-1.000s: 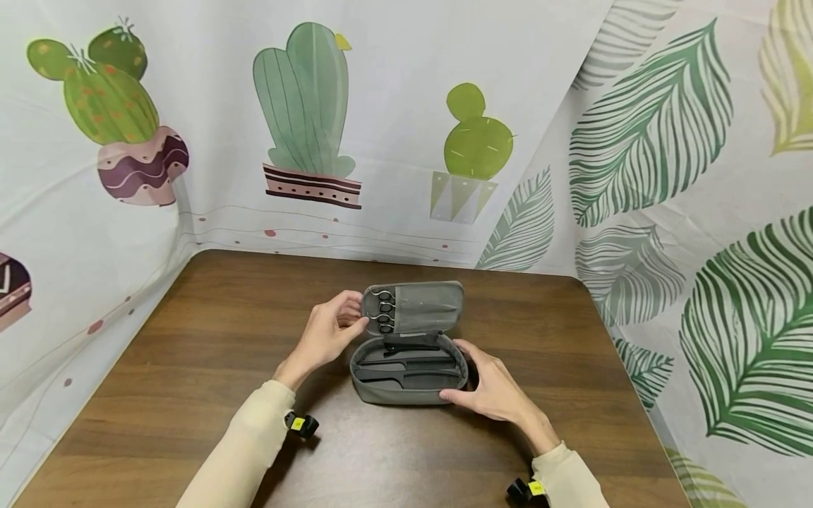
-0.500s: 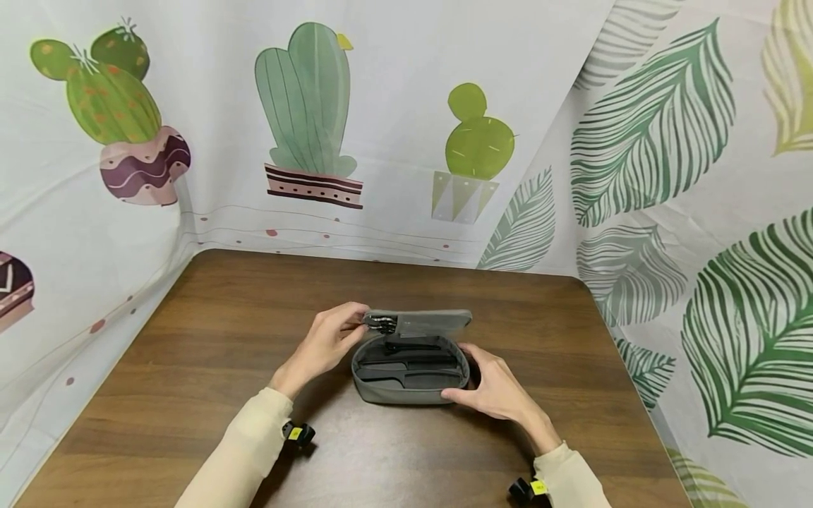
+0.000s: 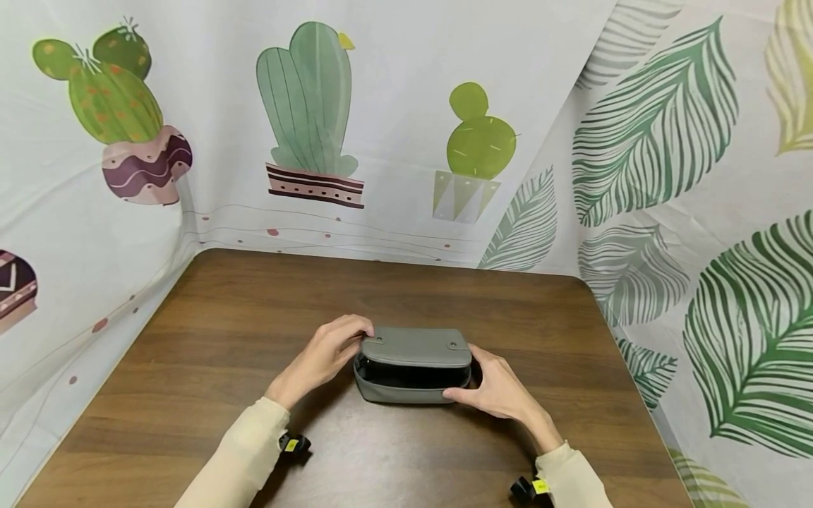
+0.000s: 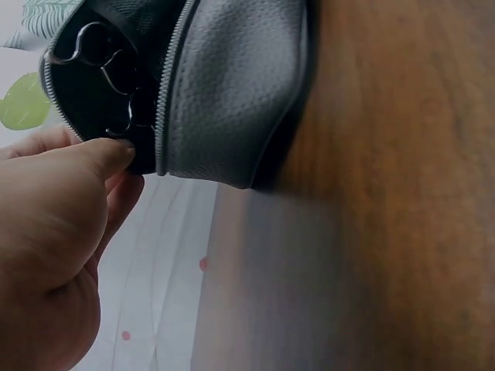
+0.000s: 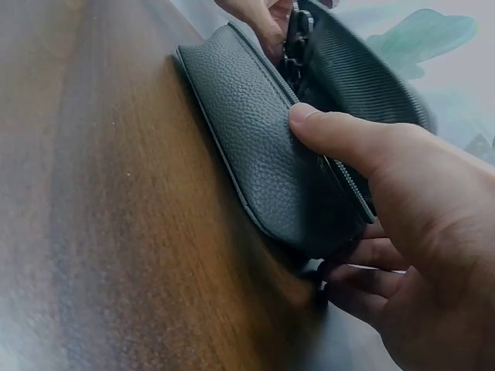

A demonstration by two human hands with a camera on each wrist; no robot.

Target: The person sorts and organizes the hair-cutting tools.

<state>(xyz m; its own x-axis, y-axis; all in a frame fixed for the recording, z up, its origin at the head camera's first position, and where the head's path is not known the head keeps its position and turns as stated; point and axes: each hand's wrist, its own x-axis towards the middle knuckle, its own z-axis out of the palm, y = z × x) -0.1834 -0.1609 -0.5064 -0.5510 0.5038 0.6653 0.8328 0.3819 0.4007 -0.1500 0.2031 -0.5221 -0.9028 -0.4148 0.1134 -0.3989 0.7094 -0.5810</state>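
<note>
A grey zip case (image 3: 406, 395) with pebbled sides stands on the table, its lid (image 3: 416, 347) tilted part-way down over it. My left hand (image 3: 327, 353) pinches the lid's left end between thumb and fingers. Around the right end of the base curls my right hand (image 3: 498, 384), thumb on the front rim and fingers behind. Inside the lid, metal scissor handles (image 4: 108, 82) show in the left wrist view, close to my left thumb. Zipper teeth (image 4: 172, 85) run along the base's rim. The lid hides the combs in the base from the head view.
The brown wooden table (image 3: 254, 296) extends around the case. Behind it and to the right hang white cloths (image 3: 394, 141) printed with cacti and leaves. A small black device (image 3: 295, 444) is on the left wrist, another (image 3: 524, 489) on the right.
My left hand has swung the lid from upright forward and down, so its outer face with two snaps now shows and the combs are covered. My right hand has stayed on the base.
</note>
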